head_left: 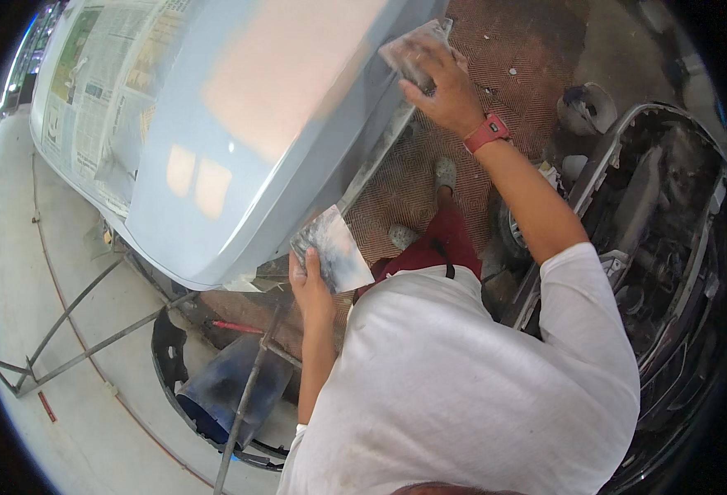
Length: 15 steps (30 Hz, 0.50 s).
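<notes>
A pale grey-blue car body panel (178, 107) with pinkish filler patches (268, 70) stretches along my left and ahead. Near its lower edge my left hand (310, 285) is closed on a square, smudged sheet (347, 256), pale pink and white with dark smears. The thumb lies on its face. Farther ahead, at the panel's right edge, my right hand (454, 95) is closed over a pale, dusty sheet (398, 54). Its fingers bend across the sheet and partly hide it; whether it touches the panel I cannot tell.
Newspaper masking (103, 91) covers the panel's left part. Metal stand bars (75, 367) and a dark blue curved part (235, 388) lie at lower left. A large dark car part (644, 223) stands close on my right. A patterned mat (495, 49) lies underfoot.
</notes>
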Each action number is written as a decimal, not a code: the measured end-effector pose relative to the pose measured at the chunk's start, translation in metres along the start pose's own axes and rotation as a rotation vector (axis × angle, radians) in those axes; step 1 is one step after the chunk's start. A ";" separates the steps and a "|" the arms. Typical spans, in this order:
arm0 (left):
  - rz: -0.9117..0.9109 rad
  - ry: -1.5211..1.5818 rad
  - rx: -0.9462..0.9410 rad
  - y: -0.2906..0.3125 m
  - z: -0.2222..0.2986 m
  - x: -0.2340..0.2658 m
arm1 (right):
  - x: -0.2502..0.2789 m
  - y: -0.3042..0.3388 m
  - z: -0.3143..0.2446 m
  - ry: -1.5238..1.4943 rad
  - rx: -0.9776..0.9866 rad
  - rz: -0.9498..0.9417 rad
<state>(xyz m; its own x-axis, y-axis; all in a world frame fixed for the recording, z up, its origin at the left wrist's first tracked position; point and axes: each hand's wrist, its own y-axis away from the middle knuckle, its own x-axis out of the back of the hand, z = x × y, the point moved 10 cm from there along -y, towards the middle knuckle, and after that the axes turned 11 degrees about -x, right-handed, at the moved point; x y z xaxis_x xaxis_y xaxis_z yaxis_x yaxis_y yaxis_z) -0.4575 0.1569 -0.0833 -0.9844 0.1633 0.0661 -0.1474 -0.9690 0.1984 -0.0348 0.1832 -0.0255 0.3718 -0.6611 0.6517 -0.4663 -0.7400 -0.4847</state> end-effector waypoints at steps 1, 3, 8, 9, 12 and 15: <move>-0.002 0.006 0.009 0.000 -0.001 0.000 | 0.004 -0.007 0.000 -0.071 -0.065 -0.016; 0.006 -0.036 0.063 0.002 -0.005 0.005 | 0.001 -0.023 -0.009 -0.216 -0.203 -0.056; -0.036 -0.006 0.007 -0.002 0.003 0.000 | -0.011 -0.024 -0.049 -0.054 -0.172 0.021; -0.037 -0.007 0.010 -0.002 0.004 0.001 | -0.015 -0.019 -0.056 -0.067 -0.168 0.023; -0.022 -0.032 0.021 -0.001 -0.005 0.008 | -0.024 0.003 -0.080 -0.090 -0.127 0.054; -0.006 -0.033 0.032 0.001 -0.009 0.011 | -0.043 0.028 -0.095 -0.067 -0.188 0.029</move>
<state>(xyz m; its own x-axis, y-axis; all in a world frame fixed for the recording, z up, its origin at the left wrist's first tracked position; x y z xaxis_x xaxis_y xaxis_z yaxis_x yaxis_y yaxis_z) -0.4695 0.1566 -0.0911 -0.9796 0.1759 0.0968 -0.1499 -0.9616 0.2299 -0.1401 0.2025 -0.0114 0.4060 -0.6930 0.5957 -0.6166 -0.6889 -0.3812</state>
